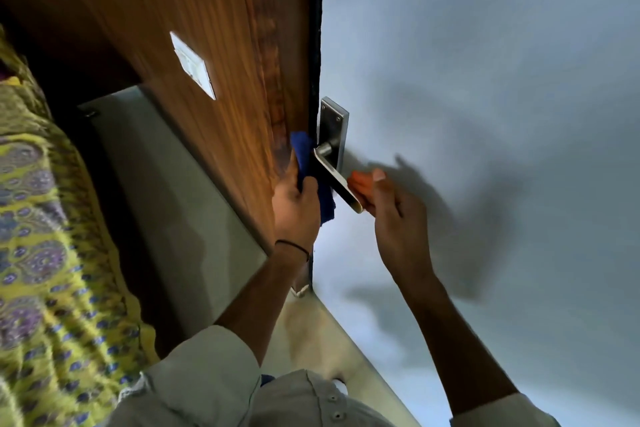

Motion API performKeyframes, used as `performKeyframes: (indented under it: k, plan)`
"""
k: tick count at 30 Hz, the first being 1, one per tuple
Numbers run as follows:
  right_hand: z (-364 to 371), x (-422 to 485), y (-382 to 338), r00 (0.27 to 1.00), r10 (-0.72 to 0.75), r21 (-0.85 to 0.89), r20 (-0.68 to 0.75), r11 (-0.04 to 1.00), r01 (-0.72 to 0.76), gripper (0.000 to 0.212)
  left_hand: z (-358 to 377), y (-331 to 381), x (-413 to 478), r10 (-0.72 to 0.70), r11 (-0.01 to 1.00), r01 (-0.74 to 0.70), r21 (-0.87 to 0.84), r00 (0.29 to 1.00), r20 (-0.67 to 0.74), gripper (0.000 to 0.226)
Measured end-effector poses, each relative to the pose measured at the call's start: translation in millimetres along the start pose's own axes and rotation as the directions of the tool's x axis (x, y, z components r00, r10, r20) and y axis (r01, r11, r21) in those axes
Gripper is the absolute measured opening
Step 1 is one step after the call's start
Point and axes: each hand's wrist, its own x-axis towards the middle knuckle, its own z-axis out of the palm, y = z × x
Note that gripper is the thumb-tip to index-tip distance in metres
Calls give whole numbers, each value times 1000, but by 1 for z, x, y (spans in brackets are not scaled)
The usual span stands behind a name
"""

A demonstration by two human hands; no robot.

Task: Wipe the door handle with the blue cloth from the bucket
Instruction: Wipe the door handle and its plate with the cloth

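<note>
Two bare forearms reach up from pale rolled sleeves toward the door. The left hand (pixel 296 210), a thin dark band at its wrist, is closed around the blue cloth (pixel 304 152), thumb and fingers pinching a bunched fold so that part rises above the fist and part hangs below it. The cloth lies against the near side of the door handle (pixel 337 180), at the neck where the lever meets its steel backplate (pixel 332 125). The right hand (pixel 394 215) is loosely curled at the lever's free end, holding something orange (pixel 360 184) that I cannot identify.

By my judgement the cloth is light, soft and limp, possibly damp from the bucket, so it will slump unless gathered into a pad in the palm. The handle looks like smooth, rigid metal, slippery under fabric, and it will likely pivot if pressed down; wrapping cloth round the lever and drawing along it should suit. Beyond stand the wooden door (pixel 221 45) and a grey wall (pixel 485 62).
</note>
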Motion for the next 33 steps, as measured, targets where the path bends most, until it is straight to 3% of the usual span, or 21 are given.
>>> performKeyframes:
  k: [3, 8, 11, 15, 19, 23, 28, 33]
  plan:
    - [-3, 3, 2, 1000, 16, 63, 23, 998, -18, 34, -1, 1, -11, 20, 994, -21, 109, 1000, 10, 60]
    - [-3, 8, 3, 997, 72, 105, 23, 992, -74, 37, 1, 5, -29, 83, 953, -87, 289, 996, 28, 43]
    - [-4, 9, 3, 997, 73, 108, 33, 991, -76, 37, 4, 12, -20, 60, 963, -66, 262, 998, 28, 39]
    - [-6, 9, 2, 997, 50, 91, 61, 994, -55, 35, 3, 13, -8, -13, 983, 13, 183, 1000, 1, 50]
    - [-6, 10, 3, 996, 44, 114, 74, 992, -52, 34, 7, 5, -40, 48, 948, -44, 314, 999, -5, 40]
    - [-8, 11, 3, 993, 41, 148, 109, 987, -57, 36, 14, 1, -74, 96, 931, -116, 345, 993, 74, 46]
    - [-10, 11, 2, 994, 38, 139, 105, 989, -53, 31, 12, 10, -32, 128, 933, -118, 340, 992, -8, 48]
    - [-9, 10, 1, 995, 39, 137, 95, 989, -52, 31, 7, 12, -10, 71, 960, -61, 274, 997, -26, 44]
